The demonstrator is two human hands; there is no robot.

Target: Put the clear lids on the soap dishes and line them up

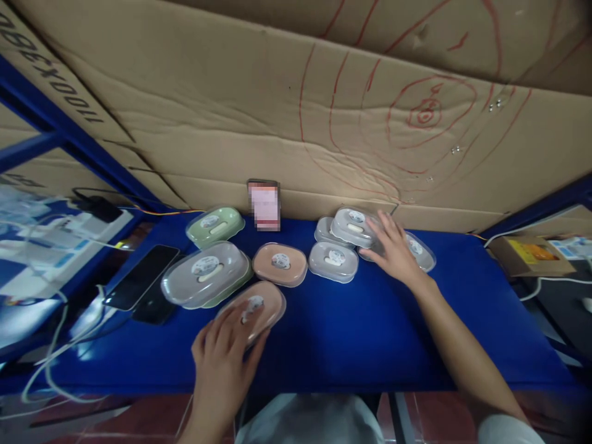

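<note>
My left hand [226,348] is on a pink lidded box [271,302] near the table's front, its fingers over the lid and the thumb at the near edge. My right hand [393,250] has its fingers spread at the right side of a grey box [354,227], which rests partly on another grey box [326,230]. Beneath that hand a further grey box is mostly hidden, and one more [420,251] lies just right of it. A grey box [333,261] sits in front. Another pink box [280,265] lies flat at the middle.
At left, a large grey box [206,274] overlaps a green one, with a green box [215,227] behind. A phone [265,206] leans on the cardboard wall [208,111]. Dark phones [142,277] and cables lie left on the blue table [351,345]. A carton [531,256] stands right.
</note>
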